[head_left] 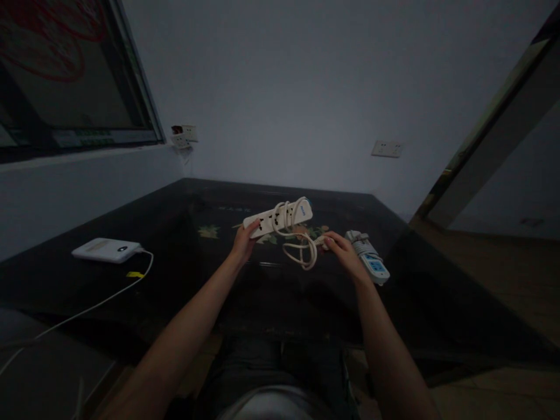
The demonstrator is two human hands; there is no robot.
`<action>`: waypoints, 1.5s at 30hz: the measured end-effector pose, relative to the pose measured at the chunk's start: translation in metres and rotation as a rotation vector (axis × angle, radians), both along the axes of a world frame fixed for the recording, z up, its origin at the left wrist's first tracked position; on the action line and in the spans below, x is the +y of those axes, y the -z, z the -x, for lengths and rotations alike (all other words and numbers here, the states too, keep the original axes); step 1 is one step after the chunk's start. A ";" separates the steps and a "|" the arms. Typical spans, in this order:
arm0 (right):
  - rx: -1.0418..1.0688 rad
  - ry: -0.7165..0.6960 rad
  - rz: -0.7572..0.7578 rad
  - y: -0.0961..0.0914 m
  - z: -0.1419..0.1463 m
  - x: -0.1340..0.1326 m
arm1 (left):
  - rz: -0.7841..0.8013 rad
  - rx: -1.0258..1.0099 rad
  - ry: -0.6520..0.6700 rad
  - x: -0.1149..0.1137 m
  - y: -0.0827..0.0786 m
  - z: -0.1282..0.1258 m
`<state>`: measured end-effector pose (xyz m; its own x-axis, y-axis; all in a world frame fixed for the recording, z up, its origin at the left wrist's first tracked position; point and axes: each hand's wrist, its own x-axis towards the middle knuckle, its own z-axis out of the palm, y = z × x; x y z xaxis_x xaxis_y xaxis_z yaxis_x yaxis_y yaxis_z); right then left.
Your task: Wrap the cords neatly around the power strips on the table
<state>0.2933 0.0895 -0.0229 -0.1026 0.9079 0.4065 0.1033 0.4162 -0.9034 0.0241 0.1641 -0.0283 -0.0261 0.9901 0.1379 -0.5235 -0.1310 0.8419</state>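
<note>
My left hand [243,240] grips the left end of a white power strip [262,225], which is tilted up to the right above the dark table. Its cord [286,217] is wound a few turns around the strip's right half, and a loose loop hangs below. Between the fingers of my right hand [343,251] is the plug [322,241] at the cord's end. Just right of that hand lies a second power strip [375,267] with blue sockets, its grey cord wrapped around the far part. My right forearm passes close to it.
On the left of the dark table [184,274] lies a white power bank [107,249] with a cable [118,297] running off the near left edge. A yellow tag [135,274] is beside it. Wall sockets [387,149] are on the wall behind.
</note>
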 end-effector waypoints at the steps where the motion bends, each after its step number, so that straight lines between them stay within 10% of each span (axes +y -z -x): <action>1: 0.025 -0.022 0.009 0.000 0.001 -0.001 | 0.005 0.013 -0.010 0.000 0.001 0.000; 14: 0.314 0.002 -0.054 -0.006 0.004 -0.008 | 0.017 0.349 -0.009 0.003 0.012 -0.002; 29: 0.253 0.593 -0.179 0.004 -0.013 0.010 | 0.075 0.373 0.415 -0.017 0.005 -0.005; 45: -0.015 0.101 0.004 -0.001 0.003 -0.002 | 0.026 0.028 -0.001 0.001 0.003 0.000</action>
<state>0.2901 0.0878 -0.0218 -0.0167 0.9153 0.4024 0.1576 0.3998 -0.9029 0.0241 0.1649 -0.0311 -0.0235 0.9934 0.1126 -0.4998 -0.1092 0.8592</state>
